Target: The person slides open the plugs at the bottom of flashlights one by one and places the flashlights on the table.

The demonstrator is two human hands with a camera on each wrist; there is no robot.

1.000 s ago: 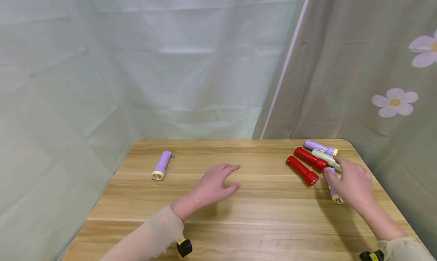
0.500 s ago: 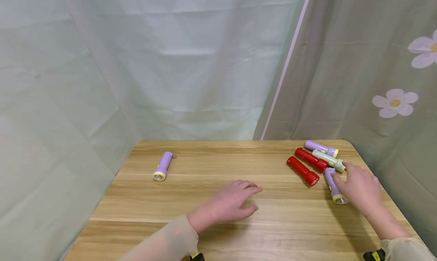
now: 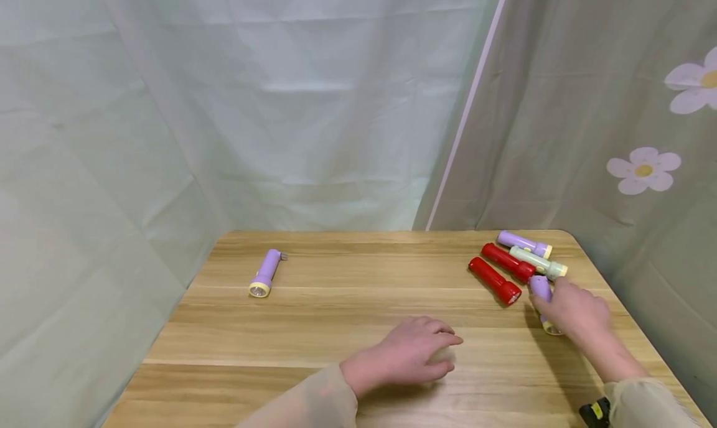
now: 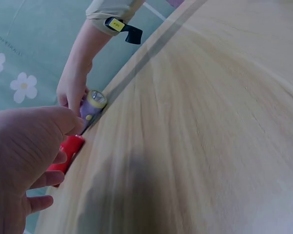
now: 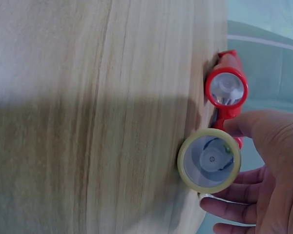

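My right hand [image 3: 577, 307] is at the right side of the table, thumb and fingers on either side of a purple flashlight [image 3: 540, 286], gripping its barrel. The flashlight's cream-rimmed lens [image 5: 209, 161] faces the camera in the right wrist view. My left hand [image 3: 411, 353] hovers over the front middle of the table with relaxed, slightly bent fingers and nothing in them. Beside the gripped flashlight lie two red flashlights [image 3: 495, 281], a pale green flashlight [image 3: 539, 262] and another purple flashlight [image 3: 523, 244], grouped close together.
One more purple flashlight [image 3: 265, 274], with a strap loop at its tail, lies alone at the left of the wooden table [image 3: 224, 334]. Pale curtains [image 3: 313, 117] hang behind the table and along its sides.
My left hand has moved right and toward the near edge. My right hand, hovering by the purple flashlight before, has come down and closed around it. The other flashlights stay put.
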